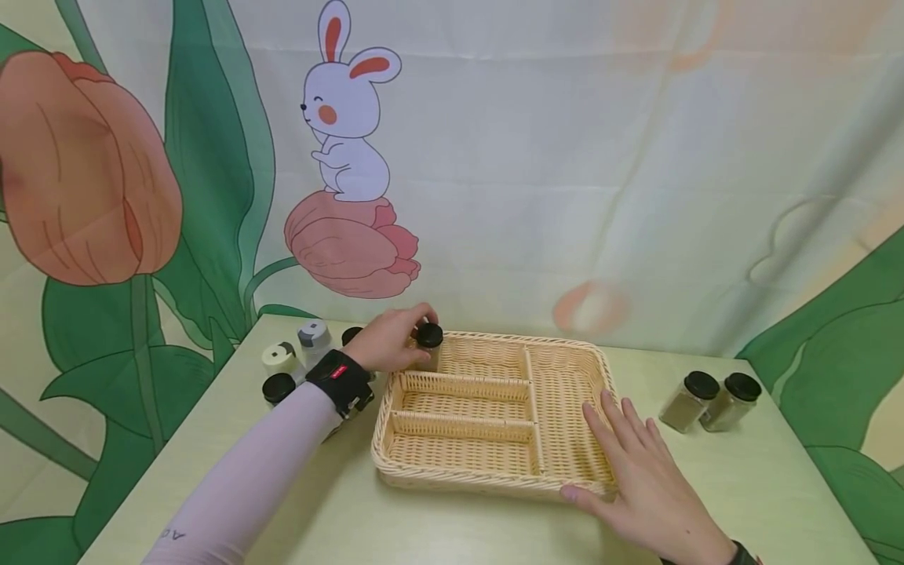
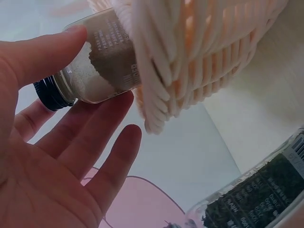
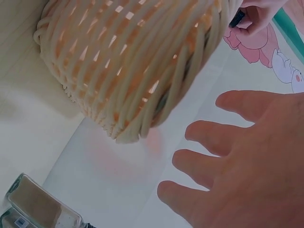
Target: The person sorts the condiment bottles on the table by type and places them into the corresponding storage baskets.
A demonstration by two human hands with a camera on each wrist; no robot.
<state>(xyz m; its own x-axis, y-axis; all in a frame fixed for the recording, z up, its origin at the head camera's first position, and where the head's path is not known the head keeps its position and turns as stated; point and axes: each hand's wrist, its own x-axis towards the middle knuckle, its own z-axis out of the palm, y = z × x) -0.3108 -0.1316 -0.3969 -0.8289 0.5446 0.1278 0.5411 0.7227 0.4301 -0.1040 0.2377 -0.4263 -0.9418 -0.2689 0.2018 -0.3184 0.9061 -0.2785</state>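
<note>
My left hand (image 1: pixel 384 343) pinches a spice jar (image 1: pixel 429 337) with a black lid at the back left compartment of the wicker basket (image 1: pixel 487 480). In the left wrist view, the clear glass jar (image 2: pixel 107 57) holds brown powder, and its lower end is hidden behind the basket's rim. The thumb lies on one side of it and fingers on the other. My right hand (image 1: pixel 643 482) is spread at the basket's right front corner, thumb near the front rim. The right wrist view shows the right hand (image 3: pixel 247 147) with straight fingers, holding nothing.
Left of the basket stand a white-capped bottle (image 1: pixel 315 337), another pale-capped bottle (image 1: pixel 281 359) and black-lidded jars (image 1: pixel 278 388), partly behind the left arm. Two black-lidded jars (image 1: pixel 685 404) stand to the right. A printed curtain (image 1: pixel 494 196) hangs behind the table.
</note>
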